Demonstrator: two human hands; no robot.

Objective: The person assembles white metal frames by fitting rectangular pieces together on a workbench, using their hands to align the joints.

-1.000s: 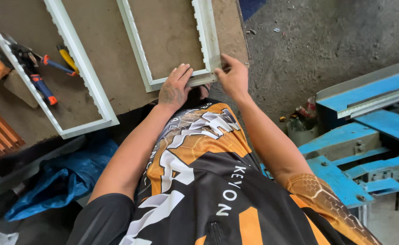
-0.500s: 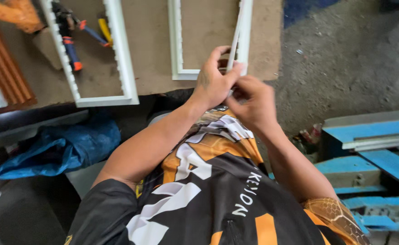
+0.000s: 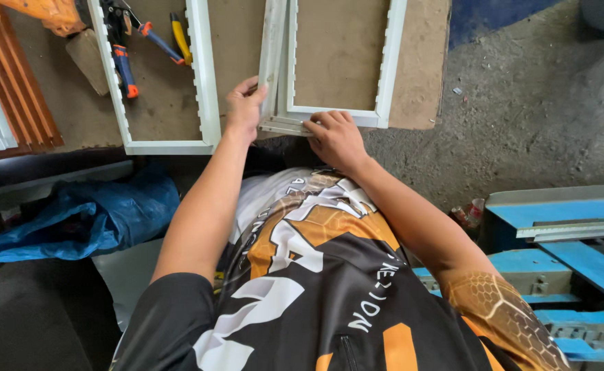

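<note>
Left hand [image 3: 245, 110] gripping white frame [image 3: 384, 62] at its near corner, fingers curled around side strip; right hand [image 3: 336, 139] pressing flat on bottom strip, over brown board [image 3: 426, 75].

A brown board worktop [image 3: 247, 48] fills the upper frame, ending at the upper right over a rough grey concrete floor [image 3: 535, 103]. Blue painted metal framework [image 3: 563, 220] stands at lower right. A crumpled blue plastic sheet [image 3: 82, 220] lies at left. Orange slats [image 3: 13, 89] sit at the upper left edge. Daylight is even.
</note>
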